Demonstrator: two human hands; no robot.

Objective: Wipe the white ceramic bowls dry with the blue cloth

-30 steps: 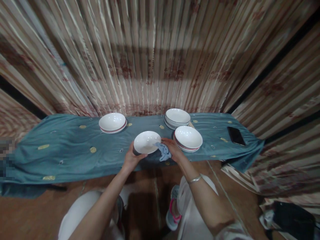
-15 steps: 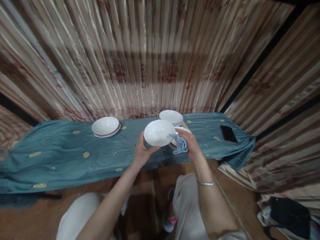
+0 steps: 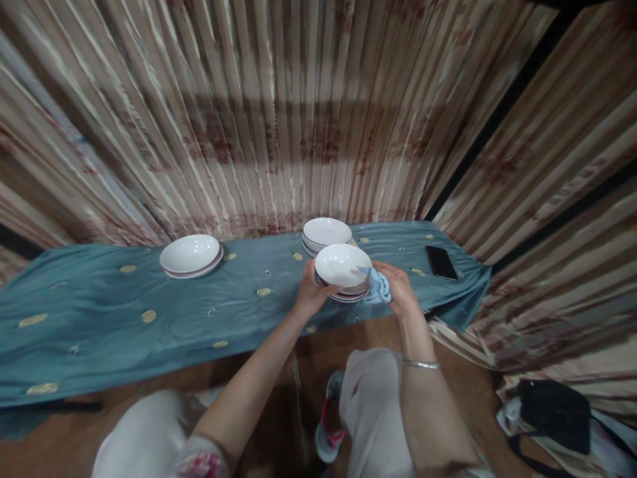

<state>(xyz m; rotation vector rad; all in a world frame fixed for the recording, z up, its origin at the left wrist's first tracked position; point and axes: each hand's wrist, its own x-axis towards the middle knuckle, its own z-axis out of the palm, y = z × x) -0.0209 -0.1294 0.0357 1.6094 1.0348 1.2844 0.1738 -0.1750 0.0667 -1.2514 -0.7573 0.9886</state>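
Observation:
A white bowl (image 3: pixel 342 264) is over the nearer stack of dishes (image 3: pixel 348 297), whose dark and reddish rims show beneath it. My left hand (image 3: pixel 313 291) grips the bowl's left side, thumb along its front. At the bowl's right edge, my right hand (image 3: pixel 398 287) is closed on a light blue cloth (image 3: pixel 378 287). The fingertips of that hand are partly hidden behind the cloth and bowl. Just behind stands another stack of white bowls (image 3: pixel 327 232) with dark rims.
On the left of the blue patterned tablecloth (image 3: pixel 189 312) sits a white bowl on reddish-rimmed dishes (image 3: pixel 191 256). A black phone (image 3: pixel 440 263) lies to the right. Pleated curtains (image 3: pixel 288 133) hang behind the table. A black bag (image 3: pixel 555 415) rests at lower right.
The bowl has moved right and down, from in front of the rear stack to over the nearer stack. Both hands moved with it, and the view shifted slightly.

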